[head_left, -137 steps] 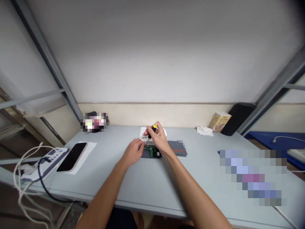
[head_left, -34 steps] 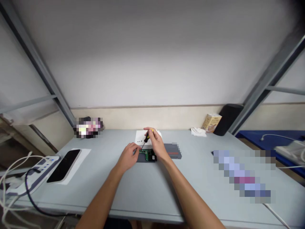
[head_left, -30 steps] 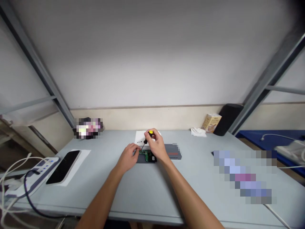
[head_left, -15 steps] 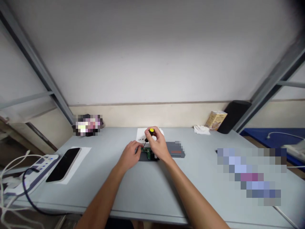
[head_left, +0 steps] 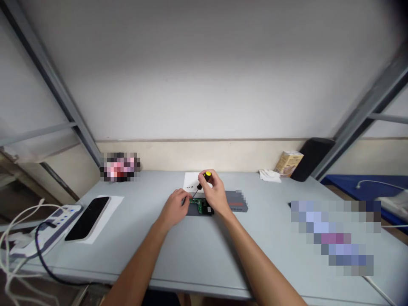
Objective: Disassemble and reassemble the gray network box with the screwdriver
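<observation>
Your right hand wraps a black-and-yellow screwdriver slanting down towards the far-left corner of the green circuit board, lying over a grey base beside your left hand, nearer that corner, grip unclear.

Screwdriver: black handle, yellow end. Circuit board: green; black block at its right. Case, right of board: dark grey, orange-red print. Desk: plain pale blue-grey. Power strip, near left: white, dark-edged, blue marks. Carton, far right: yellow and cream.
</observation>
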### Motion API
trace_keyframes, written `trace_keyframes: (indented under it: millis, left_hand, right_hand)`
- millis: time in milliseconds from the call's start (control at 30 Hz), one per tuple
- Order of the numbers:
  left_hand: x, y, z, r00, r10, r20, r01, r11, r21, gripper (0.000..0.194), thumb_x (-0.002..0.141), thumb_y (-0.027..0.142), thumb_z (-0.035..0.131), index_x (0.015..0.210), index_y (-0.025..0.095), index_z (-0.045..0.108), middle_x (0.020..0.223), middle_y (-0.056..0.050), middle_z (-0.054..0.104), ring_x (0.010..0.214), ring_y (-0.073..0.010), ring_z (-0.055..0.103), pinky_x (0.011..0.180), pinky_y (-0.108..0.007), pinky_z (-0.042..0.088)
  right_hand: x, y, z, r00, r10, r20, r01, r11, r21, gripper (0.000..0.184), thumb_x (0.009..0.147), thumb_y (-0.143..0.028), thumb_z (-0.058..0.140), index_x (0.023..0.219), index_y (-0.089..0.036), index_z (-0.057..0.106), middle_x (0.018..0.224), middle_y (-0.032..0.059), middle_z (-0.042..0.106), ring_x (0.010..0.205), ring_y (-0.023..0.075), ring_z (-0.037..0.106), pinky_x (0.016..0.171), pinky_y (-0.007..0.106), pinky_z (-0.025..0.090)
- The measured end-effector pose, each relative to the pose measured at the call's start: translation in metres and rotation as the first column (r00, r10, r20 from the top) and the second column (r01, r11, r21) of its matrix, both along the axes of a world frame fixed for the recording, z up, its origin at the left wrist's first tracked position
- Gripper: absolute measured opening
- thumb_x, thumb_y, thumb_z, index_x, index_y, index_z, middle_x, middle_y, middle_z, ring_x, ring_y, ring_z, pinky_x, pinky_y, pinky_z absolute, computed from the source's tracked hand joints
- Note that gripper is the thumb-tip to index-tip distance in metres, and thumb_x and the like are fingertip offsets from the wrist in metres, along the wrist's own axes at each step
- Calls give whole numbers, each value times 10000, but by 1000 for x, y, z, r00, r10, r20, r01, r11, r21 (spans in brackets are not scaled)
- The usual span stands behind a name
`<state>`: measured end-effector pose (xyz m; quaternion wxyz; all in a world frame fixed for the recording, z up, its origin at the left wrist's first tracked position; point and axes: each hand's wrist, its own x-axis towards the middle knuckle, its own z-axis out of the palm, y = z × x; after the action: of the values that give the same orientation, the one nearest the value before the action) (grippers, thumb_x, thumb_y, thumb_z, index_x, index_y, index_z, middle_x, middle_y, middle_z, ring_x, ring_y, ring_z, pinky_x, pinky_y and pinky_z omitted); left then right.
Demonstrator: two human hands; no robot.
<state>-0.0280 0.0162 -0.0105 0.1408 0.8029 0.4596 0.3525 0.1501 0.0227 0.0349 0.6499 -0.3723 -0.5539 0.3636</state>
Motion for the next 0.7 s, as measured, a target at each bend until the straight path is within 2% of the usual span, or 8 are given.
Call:
trace_keyframes:
  millis: [100, 233, 433, 533, 600, 700]
  left_hand:
    - [0, -1, 0, 1000, 4, 3, -4, 1000, -8, 254, 977, 149, 490, 927, 214, 731, 997, -79, 730, 993, -241, 669, 961, -403, 527]
    - [-1, -2, 2, 1000, 4, -3, -4, 1000, -6, 242, 982, 163, 490, 932, 214, 721, 984, -76, 728, 993, -244, 669, 949, -405, 530]
    - [-1, -1, 0, 1000, 2, -6, -2, 1000, 8, 238, 983, 156, 489, 933, 214, 714, 984, -74, 730, 988, -240, 673, 950, -398, 528]
    - [-1, -1, 0, 1000, 5, -11, -5, 1000, 4, 243, 988, 157, 492, 935, 214, 722, 999, -78, 736, 1010, -245, 670, 966, -398, 523]
    - [-2, -1, 1, 1000, 5, -15, -5, 1000, -2, 250, 987, 154, 491, 933, 212, 728, 1003, -79, 737, 1012, -247, 668, 973, -402, 521]
    - [-2, -3, 4, 1000, 6, -20, -6, 1000, -6, 262, 979, 144, 488, 933, 208, 738, 1001, -76, 737, 1014, -244, 667, 983, -403, 519]
  right_hand:
    - [1, 3, -5, 996, -80, -29, 80, 997, -1, 293, 893, -492, 725, 883, -246, 565, 801, -17, 583, 747, 166, 557, 754, 305, 463]
    - [4, 2, -12, 989, -143, 28, 144, 989, -43, 347, 880, -509, 731, 884, -260, 488, 766, -44, 562, 687, 154, 522, 708, 295, 425]
    - [6, -4, -10, 994, -11, 105, 14, 999, -34, 296, 1025, -530, 488, 1178, -280, 529, 862, -18, 579, 768, 178, 559, 768, 313, 432]
    - [6, -6, -5, 978, -75, 197, 64, 996, 62, 254, 1004, -495, 554, 1054, -254, 619, 953, 23, 629, 838, 187, 568, 810, 320, 430]
    - [5, -7, -2, 975, -117, 190, 101, 991, 91, 244, 977, -483, 605, 969, -240, 629, 936, 24, 639, 819, 184, 566, 798, 317, 436]
    - [8, -9, 2, 979, -156, 133, 145, 985, 89, 250, 953, -478, 642, 952, -229, 625, 847, 1, 625, 739, 169, 573, 744, 307, 454]
